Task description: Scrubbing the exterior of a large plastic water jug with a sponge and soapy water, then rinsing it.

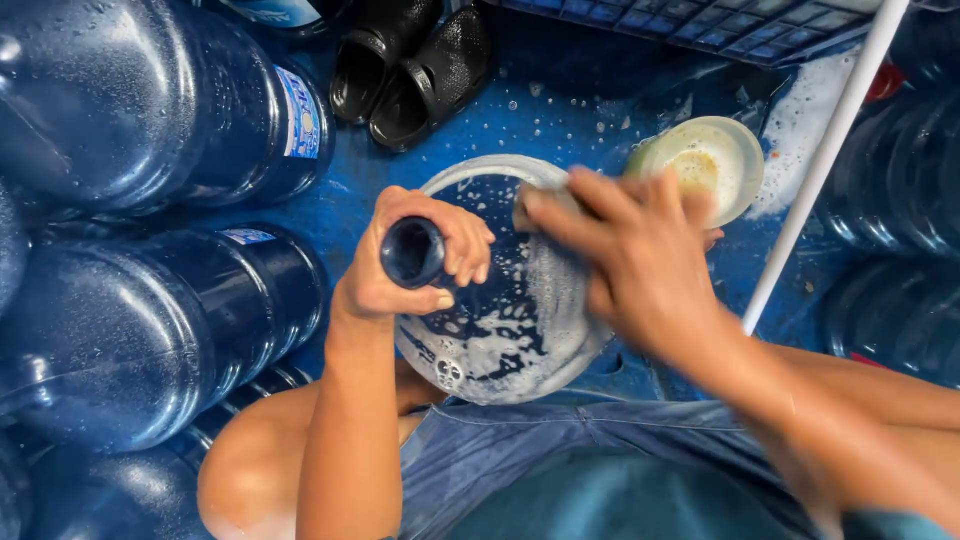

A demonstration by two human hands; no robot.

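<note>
Blue-and-white rectangular labels (301,112) and (246,237) sit on two blue water jugs at left.

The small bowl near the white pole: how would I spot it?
Start from the soapy blue jug held upright between the person's knees. Just beyond the right hand, on the wet blue floor, sits the bowl: pale, round, sudsy inside, unlike the dark jugs around.

Your body, as seen from above: both forearms bare and wet to the elbow, no sleeves, watch or rings. Left hand (405,265) and right hand (630,260) ungloved, dotted with soap suds. One bare knee (250,470). Blue denim shorts (520,450); teal cloth shirt hem (620,500) below.
</note>
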